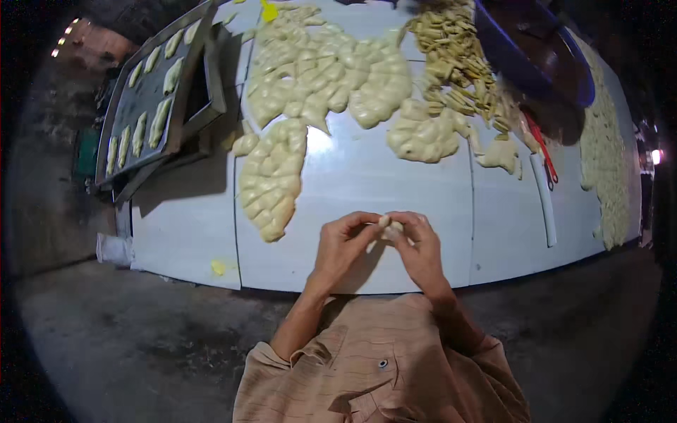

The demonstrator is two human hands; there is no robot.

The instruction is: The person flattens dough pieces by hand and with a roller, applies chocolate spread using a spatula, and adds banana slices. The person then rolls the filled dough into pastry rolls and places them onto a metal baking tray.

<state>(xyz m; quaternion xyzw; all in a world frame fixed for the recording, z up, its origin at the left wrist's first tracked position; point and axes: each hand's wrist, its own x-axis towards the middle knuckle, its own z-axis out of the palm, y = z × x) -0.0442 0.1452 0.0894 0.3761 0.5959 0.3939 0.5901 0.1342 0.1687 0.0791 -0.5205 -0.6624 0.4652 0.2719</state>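
Just above the near part of the white table, my left hand (344,244) and my right hand (419,247) meet at the fingertips. Both are closed on a small pale piece of dough (391,228), pinched between thumbs and fingers and partly hidden by them. Left of my hands lies a long scored slab of dough (271,180). Beyond it spreads a larger dough sheet (331,67), marked into many soft lumps. A smaller dough mound (423,134) rests farther off, ahead of my right hand.
Metal trays (176,106) holding several shaped dough rolls (139,134) stand tilted at the far left. Yellowish-brown slices (455,56) are heaped at the back, beside a blue tub (575,63). A red-handled tool (541,148) and a long white strip (544,204) lie at right, before more dough (608,162).
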